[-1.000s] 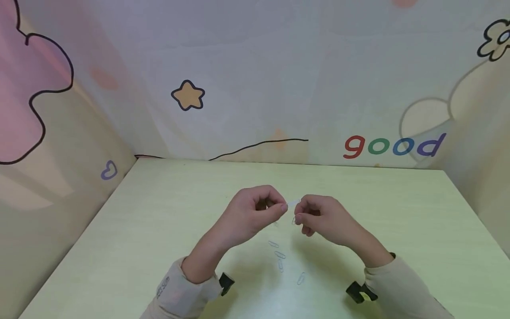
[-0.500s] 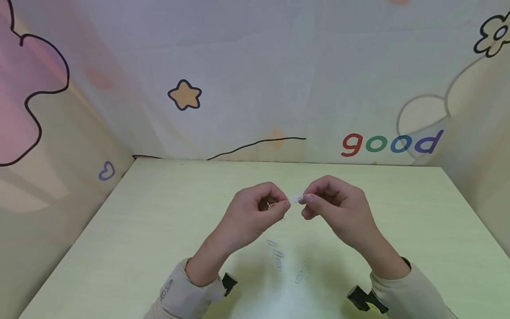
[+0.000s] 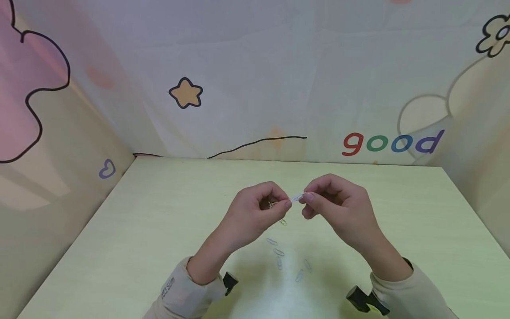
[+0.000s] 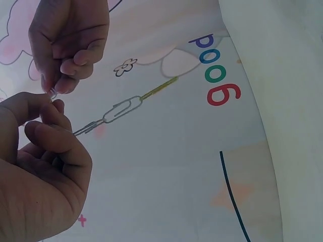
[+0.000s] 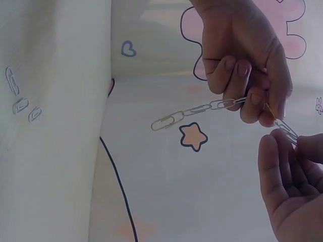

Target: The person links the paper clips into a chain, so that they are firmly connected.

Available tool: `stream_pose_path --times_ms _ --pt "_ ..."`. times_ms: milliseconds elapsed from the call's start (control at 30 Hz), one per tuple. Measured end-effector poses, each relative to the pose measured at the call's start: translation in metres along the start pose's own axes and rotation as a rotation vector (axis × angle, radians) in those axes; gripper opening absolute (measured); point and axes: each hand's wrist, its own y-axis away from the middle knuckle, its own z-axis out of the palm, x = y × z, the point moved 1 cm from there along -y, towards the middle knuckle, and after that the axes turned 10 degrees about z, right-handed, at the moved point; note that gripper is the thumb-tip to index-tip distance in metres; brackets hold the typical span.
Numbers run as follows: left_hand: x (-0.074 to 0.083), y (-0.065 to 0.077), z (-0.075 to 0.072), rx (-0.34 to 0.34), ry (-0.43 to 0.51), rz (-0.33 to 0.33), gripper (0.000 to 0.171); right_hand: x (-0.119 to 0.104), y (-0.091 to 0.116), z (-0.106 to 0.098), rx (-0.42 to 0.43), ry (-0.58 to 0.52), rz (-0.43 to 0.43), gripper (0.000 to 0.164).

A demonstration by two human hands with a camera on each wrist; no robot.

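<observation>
Silver wire forms the paper clip [image 3: 296,197] between the two hands in the head view, its long axis running from between 8 and 9 o'clock to between 2 and 3, where the right hand [image 3: 340,204] pinches it. Thumb and forefinger of the left hand [image 3: 253,215] pinch the paper-clip chain [image 5: 210,106], which in the left wrist view points toward 2 o'clock, a gold clip [image 5: 168,121] at its free end. Loose clips [image 3: 279,252] lie on the table [image 3: 159,212], toward 6 o'clock from the hands.
</observation>
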Motion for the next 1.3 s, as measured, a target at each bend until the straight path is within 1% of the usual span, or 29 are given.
stream_pose_path --times_ms 200,433,700,1100,1300 --pt "-0.0015 -0.0003 0.0022 -0.003 -0.016 -0.002 0.004 -0.0013 -0.0002 0.0027 0.016 -0.034 0.006 0.003" --pt "-0.0012 0.0005 0.0013 0.000 -0.026 -0.003 0.005 -0.0023 -0.0008 0.0033 0.029 -0.023 0.013 0.006" --pt "-0.0002 0.0008 -0.0005 -0.004 -0.022 0.003 0.004 -0.0013 0.0005 0.0060 0.043 -0.034 0.036 0.004" --pt "-0.0013 0.0004 -0.0001 -0.018 -0.001 -0.005 0.005 -0.0010 0.0019 0.0060 0.054 -0.058 0.050 0.007" --pt "-0.0017 0.0001 -0.0002 -0.028 0.039 0.013 0.005 -0.0023 0.0020 0.0045 0.051 -0.098 0.042 0.009"
